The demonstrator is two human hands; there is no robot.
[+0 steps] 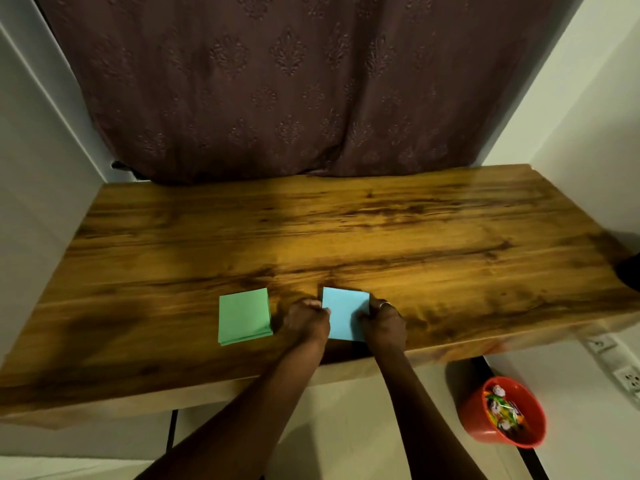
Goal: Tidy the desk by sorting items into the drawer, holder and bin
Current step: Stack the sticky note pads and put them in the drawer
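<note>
left hand [304, 323] and right hand [382, 323] each pinch a side edge of the flat light-blue square sticky-note pad [346, 313], which sits near the glossy wooden desk [381, 220]'s front edge, green square pad [244, 315] just left of it, wide desktop beyond it, red plastic bin [502, 410] below-right of it.

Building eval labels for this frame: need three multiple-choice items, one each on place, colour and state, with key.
1. Where is the green pad relative to the blue pad?
A on top of it
B to its left on the desk
C under it

2. What colour is the bin?
A red
B black
C white

3. What are the left hand and right hand doing?
A hanging idle
B lifting the green pad
C both gripping the blue pad

Key: 1 B, a gap of bare wood separates them. 2 A, its wall is red. 3 C, fingers curl on both side edges.
</note>
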